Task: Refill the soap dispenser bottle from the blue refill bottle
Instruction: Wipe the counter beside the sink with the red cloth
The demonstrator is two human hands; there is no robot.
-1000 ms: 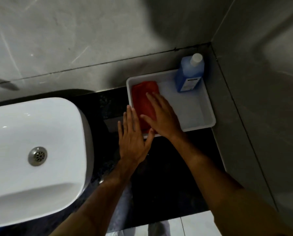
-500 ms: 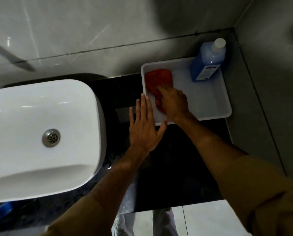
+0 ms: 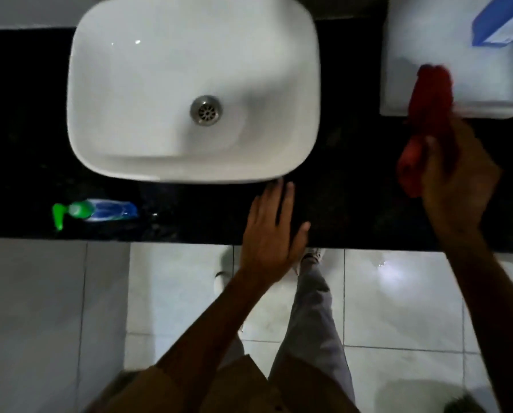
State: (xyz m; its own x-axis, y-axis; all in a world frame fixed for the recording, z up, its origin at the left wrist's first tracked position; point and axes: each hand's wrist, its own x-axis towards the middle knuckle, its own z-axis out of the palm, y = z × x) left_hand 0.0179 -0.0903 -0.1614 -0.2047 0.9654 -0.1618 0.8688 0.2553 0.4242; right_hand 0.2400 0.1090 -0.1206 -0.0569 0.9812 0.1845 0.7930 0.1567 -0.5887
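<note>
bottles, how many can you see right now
2. A soap dispenser with a green pump lies on its side on the dark counter, left of the sink. The blue refill bottle sits in the white tray at top right, cut off by the frame edge.

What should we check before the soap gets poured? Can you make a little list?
1. Right hand free: not ok, it holds the red cloth.
2. Left hand free: ok, open and flat over the black counter.
3. Soap dispenser bottle upright: not ok, it looks to be lying on its side, left of the sink.
4. Pump removed: not ok, the green pump is on.
5. Blue refill bottle within reach: ok, in the white tray.
6. Refill cap off: cannot tell, out of frame.
</note>
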